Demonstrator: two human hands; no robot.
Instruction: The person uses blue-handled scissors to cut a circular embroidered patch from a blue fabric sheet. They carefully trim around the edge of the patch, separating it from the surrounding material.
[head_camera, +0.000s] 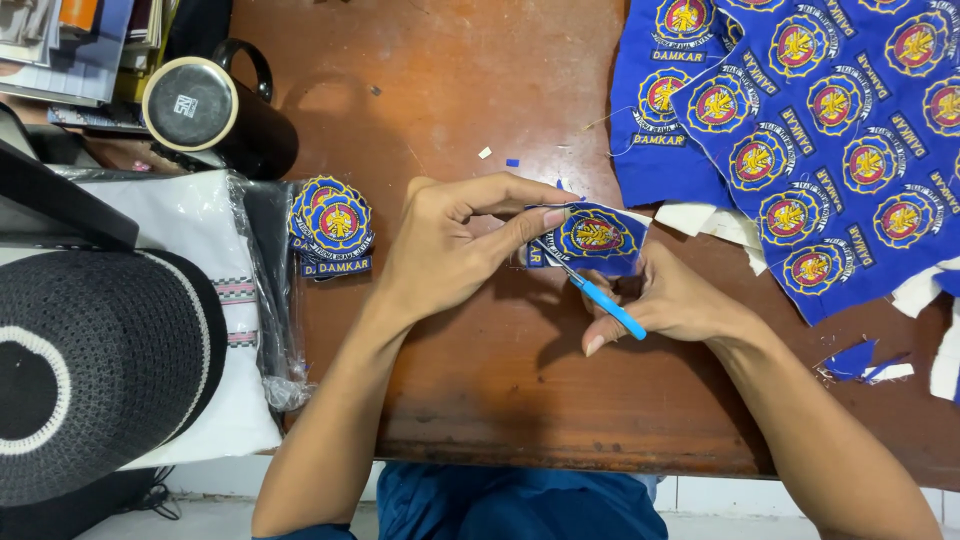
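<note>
The brown surface (480, 390) is flanked by a blue badge sheet (820, 140) and a black cap (90, 370). A cut badge (595, 237) is pinched by the left hand (450, 245); blue-handled scissors (605, 303) are gripped in the right hand (675, 300). Finished badges (330, 225) are stacked nearby.

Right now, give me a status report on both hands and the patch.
Left hand pinching the blue patch. Right hand holding blue-handled snips at the patch edge. Cut patches stacked left, uncut sheet right; nothing in the way.

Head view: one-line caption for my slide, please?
Left hand holds an embroidered patch while right hand trims it with blue-handled scissors over a wooden table.
</note>
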